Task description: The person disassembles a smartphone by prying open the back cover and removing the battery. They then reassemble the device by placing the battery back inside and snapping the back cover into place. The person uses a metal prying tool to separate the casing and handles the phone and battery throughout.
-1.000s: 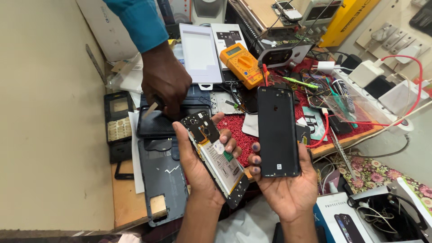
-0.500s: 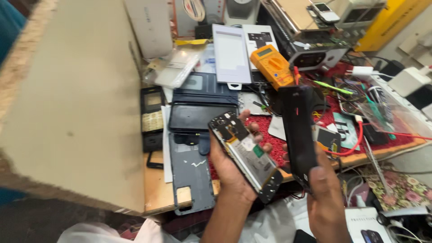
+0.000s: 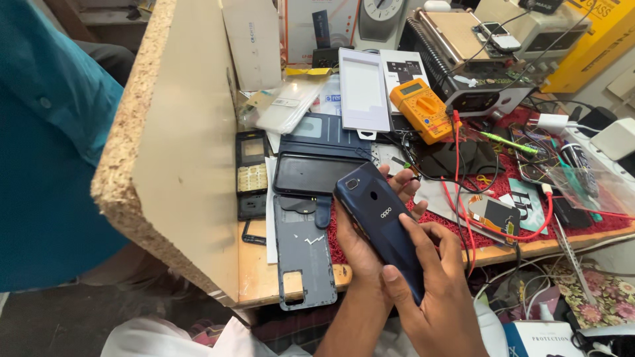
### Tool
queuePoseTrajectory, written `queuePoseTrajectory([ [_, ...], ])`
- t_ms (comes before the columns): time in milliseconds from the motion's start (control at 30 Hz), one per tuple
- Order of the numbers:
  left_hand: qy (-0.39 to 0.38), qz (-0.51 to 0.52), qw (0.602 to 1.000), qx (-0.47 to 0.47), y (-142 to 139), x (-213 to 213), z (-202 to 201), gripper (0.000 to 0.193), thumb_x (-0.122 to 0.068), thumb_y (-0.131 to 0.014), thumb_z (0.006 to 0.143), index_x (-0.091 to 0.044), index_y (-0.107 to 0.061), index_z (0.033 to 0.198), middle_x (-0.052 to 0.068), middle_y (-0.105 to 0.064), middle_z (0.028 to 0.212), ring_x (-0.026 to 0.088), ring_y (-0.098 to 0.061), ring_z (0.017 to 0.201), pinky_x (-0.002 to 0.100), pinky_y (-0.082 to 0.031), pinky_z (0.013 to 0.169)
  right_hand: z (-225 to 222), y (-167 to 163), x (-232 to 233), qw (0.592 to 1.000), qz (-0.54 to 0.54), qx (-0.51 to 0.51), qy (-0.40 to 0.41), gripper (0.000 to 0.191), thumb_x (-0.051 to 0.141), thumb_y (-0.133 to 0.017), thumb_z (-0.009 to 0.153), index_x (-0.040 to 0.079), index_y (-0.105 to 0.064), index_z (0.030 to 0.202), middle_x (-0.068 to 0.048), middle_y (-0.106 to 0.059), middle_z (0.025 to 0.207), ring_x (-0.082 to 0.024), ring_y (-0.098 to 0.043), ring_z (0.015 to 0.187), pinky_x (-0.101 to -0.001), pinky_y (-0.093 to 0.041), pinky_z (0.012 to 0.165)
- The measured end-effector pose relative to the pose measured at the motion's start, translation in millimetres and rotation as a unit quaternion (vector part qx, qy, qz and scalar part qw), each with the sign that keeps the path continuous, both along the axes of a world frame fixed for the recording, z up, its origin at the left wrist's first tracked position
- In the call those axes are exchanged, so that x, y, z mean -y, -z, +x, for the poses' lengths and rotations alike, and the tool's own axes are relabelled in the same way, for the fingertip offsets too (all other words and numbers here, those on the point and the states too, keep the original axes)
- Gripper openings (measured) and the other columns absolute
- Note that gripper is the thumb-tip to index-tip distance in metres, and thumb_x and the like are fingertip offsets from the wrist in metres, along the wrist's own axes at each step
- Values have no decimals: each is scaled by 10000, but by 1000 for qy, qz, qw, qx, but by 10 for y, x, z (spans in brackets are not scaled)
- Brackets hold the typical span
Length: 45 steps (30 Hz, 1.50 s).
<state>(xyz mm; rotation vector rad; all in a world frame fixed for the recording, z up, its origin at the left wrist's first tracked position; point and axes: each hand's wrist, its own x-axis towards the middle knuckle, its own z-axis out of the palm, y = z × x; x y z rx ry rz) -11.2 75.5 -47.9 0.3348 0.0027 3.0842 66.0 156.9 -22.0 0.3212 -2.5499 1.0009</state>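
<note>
Phone (image 3: 382, 233), dark blue with its back cover facing up, sits in the head view between both hands, held over the near edge of the table (image 3: 264, 277). The left hand (image 3: 370, 231) cradles it from below, fingers curling up around its far side, so that grip is closed on the phone; the right hand (image 3: 433, 291) presses on the near end with thumb and fingers, also closed on it. The chief risk, as I judge it, is a slip: the handset hangs past the table edge above the lap, and uneven pressure from the right thumb could tip it out of the left palm. Pressing hard on one corner only could leave the cover seated askew or strain its clips. Just to the right, red wires (image 3: 456, 192) trail from the orange multimeter (image 3: 423, 109) and could snag a finger or wrist. On the left, a grey phone back shell (image 3: 303, 258) overhangs the table edge, beside an open wallet case (image 3: 317, 165), and an elbow nudge could knock it off. A chipboard panel (image 3: 178, 145) stands at the left, beside a person in a teal shirt (image 3: 46, 132).
</note>
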Motion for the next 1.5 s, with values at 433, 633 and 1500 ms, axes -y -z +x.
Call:
queuePoseTrajectory([
  [433,16,32,999,-23,32,13,23,792,-649,-345,1050,6,-476,1477,215,-628,1234,303,-618,1131,436,-564,986,-22,-17,11,1000,-9,-6,-19,637,333,-727,846,88,-579,1415,-234,-475,1336,-371,-537,1256,-448,-463,1021],
  [633,24,32,998,-39,37,77,68,779,-636,-375,1042,-2,-461,1486,164,-631,1150,284,-637,1059,426,-571,929,-45,-8,-13,1000,-17,-1,-18,660,312,-803,769,122,-632,1378,-193,-511,1288,-323,-566,1210,-413,-468,1014],
  [1500,-102,-60,960,252,130,179,-97,623,-663,-571,907,-114,-596,1200,3,-608,899,133,-604,811,330,-568,738,-7,307,-128,994,2,-67,-90,446,89,-677,917,7,-618,1351,-161,-662,1385,-320,-613,1353,-394,-489,1082],
])
